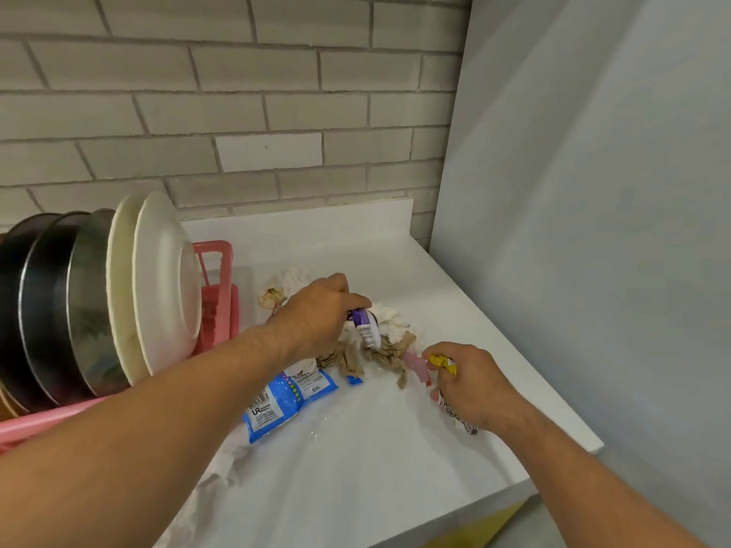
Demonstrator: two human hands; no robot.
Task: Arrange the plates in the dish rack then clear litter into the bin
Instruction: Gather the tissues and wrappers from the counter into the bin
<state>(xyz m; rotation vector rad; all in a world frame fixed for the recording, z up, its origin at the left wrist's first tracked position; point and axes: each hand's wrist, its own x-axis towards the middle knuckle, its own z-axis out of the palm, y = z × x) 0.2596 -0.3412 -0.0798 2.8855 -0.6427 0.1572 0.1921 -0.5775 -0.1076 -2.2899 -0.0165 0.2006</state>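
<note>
On the white counter (pixel 395 460), head view, both hands are down in the litter. My left hand (pixel 316 310) has its fingers curled round a purple-and-white wrapper (pixel 366 328); my right hand (pixel 474 383) pinches a yellow wrapper (pixel 443 361) at the fingertips, with a silver foil wrapper (pixel 461 419) bunched under the palm. Between them lie crumpled brown paper (pixel 348 359), white tissue (pixel 391 324) and a pink strip (pixel 417 365); a blue packet (pixel 285 397) lies flat just beside my left forearm. White plates (pixel 158 278) and dark metal dishes (pixel 39 302) stand on edge in the pink dish rack (pixel 219 294), so I reckon that half is done. All this should be feather-light and crinkly: the tissue soft and tearable, best scooped in a bunch; the packet slick film, best nipped by a corner. No bin in view
</note>
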